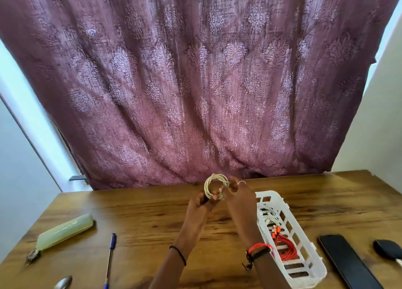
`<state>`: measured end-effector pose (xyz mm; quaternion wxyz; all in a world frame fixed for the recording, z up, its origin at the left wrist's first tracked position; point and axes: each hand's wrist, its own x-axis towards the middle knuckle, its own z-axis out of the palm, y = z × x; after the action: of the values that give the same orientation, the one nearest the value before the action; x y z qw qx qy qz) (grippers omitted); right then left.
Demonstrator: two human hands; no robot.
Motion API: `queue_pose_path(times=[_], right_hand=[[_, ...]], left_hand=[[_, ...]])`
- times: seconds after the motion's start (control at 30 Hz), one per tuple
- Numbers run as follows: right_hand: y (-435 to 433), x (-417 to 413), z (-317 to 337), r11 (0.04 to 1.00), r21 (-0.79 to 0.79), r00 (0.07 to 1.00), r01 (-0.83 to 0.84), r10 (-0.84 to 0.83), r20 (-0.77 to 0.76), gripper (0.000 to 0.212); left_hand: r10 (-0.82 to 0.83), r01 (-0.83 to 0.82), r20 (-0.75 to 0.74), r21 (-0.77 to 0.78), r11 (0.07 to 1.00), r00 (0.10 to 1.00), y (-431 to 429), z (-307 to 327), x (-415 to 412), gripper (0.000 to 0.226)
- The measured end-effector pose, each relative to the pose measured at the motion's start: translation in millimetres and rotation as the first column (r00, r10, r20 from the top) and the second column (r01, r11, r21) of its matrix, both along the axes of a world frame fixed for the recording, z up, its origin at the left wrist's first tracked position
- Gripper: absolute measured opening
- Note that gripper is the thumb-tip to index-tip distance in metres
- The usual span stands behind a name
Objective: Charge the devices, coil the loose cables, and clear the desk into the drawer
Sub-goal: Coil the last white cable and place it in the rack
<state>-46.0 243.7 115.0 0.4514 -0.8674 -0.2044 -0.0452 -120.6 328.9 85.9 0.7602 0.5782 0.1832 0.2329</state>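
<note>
**A:** Where is the cable right now?

**B:** I have the white coiled cable (214,185) up in the air above the brown wood-grain bench (141,219), near its far edge and in front of the purple patterned curtain (195,93). My left grip (199,205) pinches the bottom of the loops. My right grip (236,193) is curled round their right side. Blur hides exactly how the fingers lie.

**A:** How do you expect it to handle?

**B:** Light and limp, I judge, but springy, so the loops will likely fan open if both grips let go at once. The jacket looks smooth, and a pinch on 1 strand could slide. I would clamp across all the loops at 1 spot, where they bunch together at the bottom. I would not pull on the ends. There are small pinkish bits at that bunch, and I cannot tell whether they are plugs or fingernails.

**A:** And where does it go?

**B:** Probably the white slotted plastic basket (269,194) just beside my right wrist. It already holds a red-orange bundled cable (285,247) and some white cable. I would lay the coil in flat so it stays wound. A flat black slab phone (348,262) lies on the bench just beyond the basket, with no cable in it that I can see.
</note>
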Motion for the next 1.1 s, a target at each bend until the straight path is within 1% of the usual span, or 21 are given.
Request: queue_pose_path(times=[0.1,0.17,0.23,0.3,0.33,0.4,0.5,0.63,0.73,0.83,0.9,1.03,1.1], right_hand=[[2.7,-2.6,-0.5,0.998,0.052,0.998,0.020,-0.017,-0.057,0.043],[3.9,-3.8,0.1,0.997,0.079,0.998,0.019,-0.014,-0.064,0.043],[3.8,-3.6,-0.5,0.993,0.119,0.994,0.002,0.011,-0.107,0.040],[3.6,-3.1,-1.4,0.980,0.193,0.977,-0.047,0.086,-0.196,0.035],[3.6,-3.2,-1.1,0.968,0.241,0.968,-0.076,0.129,-0.213,0.034],[3.6,-3.4,-0.8,0.945,0.302,0.957,-0.127,0.196,-0.212,0.035],[3.9,-6.0,1.6,0.934,0.304,0.949,-0.189,0.253,-0.189,0.042],[4.8,-4.6,-2.6,0.900,0.302,0.914,-0.313,0.372,-0.161,0.059],[0.7,0.4,-2.9,0.863,0.316,0.869,-0.394,0.462,-0.177,0.053],[-7.8,3.5,0.7,0.798,0.402,0.777,-0.450,0.572,-0.264,0.053],[-11.5,3.7,4.3,0.763,0.449,0.728,-0.465,0.618,-0.296,0.049],[-14.6,7.1,4.2,0.755,0.466,0.714,-0.461,0.627,-0.311,0.039],[-15.2,7.5,4.6,0.773,0.445,0.734,-0.452,0.606,-0.307,0.036]], left_hand=[[-0.009,0.012,0.027,-0.100,0.995,1.000,-5.0,1.1,0.0,0.019],[0.035,-0.021,0.058,-0.217,0.976,0.998,-9.7,2.4,1.2,0.020],[0.092,-0.065,0.071,-0.316,0.946,0.993,-12.2,4.4,2.4,0.024],[0.147,-0.118,0.057,-0.355,0.927,0.987,-10.4,4.1,4.2,0.024],[0.173,-0.145,0.043,-0.367,0.919,0.984,-8.5,3.1,5.2,0.023],[0.220,-0.197,0.015,-0.390,0.899,0.975,-4.5,0.2,6.3,0.020],[0.249,-0.225,0.003,-0.418,0.880,0.968,0.8,-3.9,5.4,0.024],[0.198,-0.177,0.005,-0.428,0.886,0.980,3.3,0.3,0.1,0.018],[0.157,-0.144,-0.013,-0.467,0.872,0.988,8.3,2.1,-3.6,0.019],[0.112,-0.101,-0.009,-0.506,0.857,0.994,10.9,5.2,-6.0,0.020],[0.085,-0.076,-0.008,-0.526,0.847,0.996,11.2,6.3,-6.1,0.020],[0.019,-0.014,0.003,-0.565,0.825,1.000,10.4,6.9,-2.3,0.018],[-0.017,0.015,0.002,-0.558,0.830,1.000,8.2,8.1,-2.3,0.016]])
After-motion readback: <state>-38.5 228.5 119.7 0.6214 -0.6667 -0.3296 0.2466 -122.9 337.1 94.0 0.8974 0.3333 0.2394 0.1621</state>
